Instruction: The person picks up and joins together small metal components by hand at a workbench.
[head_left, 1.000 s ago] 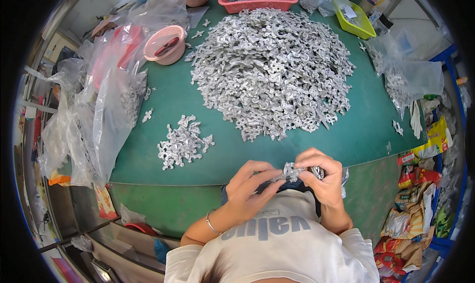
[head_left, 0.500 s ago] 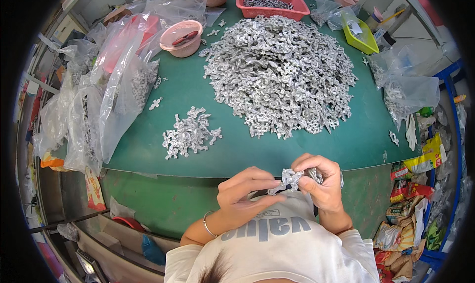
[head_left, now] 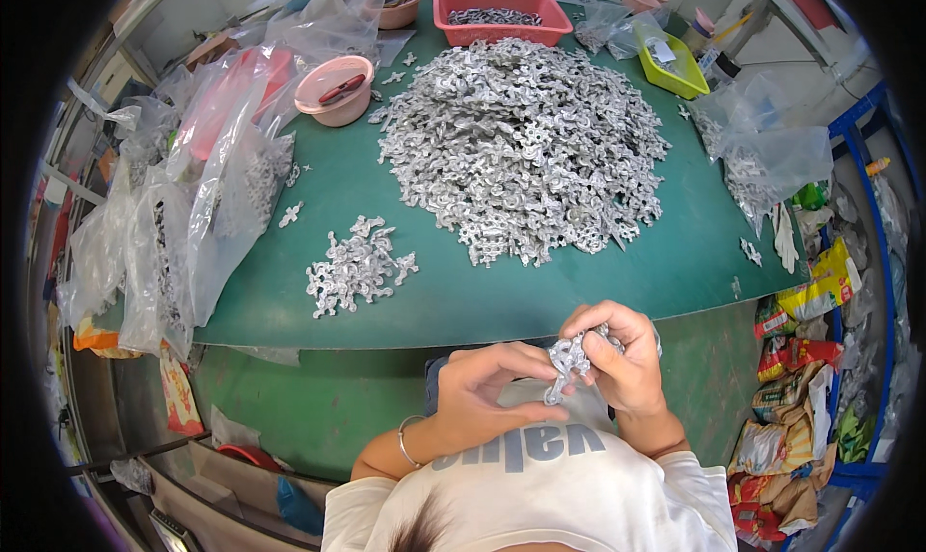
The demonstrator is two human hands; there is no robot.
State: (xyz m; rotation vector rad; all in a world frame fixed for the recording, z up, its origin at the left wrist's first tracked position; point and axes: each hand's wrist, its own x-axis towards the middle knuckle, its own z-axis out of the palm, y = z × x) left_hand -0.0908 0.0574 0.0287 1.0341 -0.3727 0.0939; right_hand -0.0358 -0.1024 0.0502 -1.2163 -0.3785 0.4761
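Close in front of my shirt, just off the table's near edge, both hands meet on small silver cross-shaped metal castings. My right hand (head_left: 622,364) is closed round several of them, partly hidden by its fingers and thumb. From it one casting (head_left: 569,356) sticks out toward my left hand (head_left: 492,386). The left thumb and fingers pinch the lower end of the castings from the side. A large heap of the same castings (head_left: 526,157) fills the middle of the green table (head_left: 463,296). A smaller pile (head_left: 355,270) lies to the left, nearer me.
A pink bowl (head_left: 334,113) with a red-handled tool stands left of the heap. Behind it are a red basin (head_left: 555,33) of metal parts and a yellow-green basket (head_left: 675,78). Filled plastic bags line the left (head_left: 227,224) and right (head_left: 767,157) sides. Blue shelving (head_left: 878,215) stands right.
The castings in my hands have turned, their free end now pointing further down. My left fingers have spread somewhat around them. The whole view has shifted slightly.
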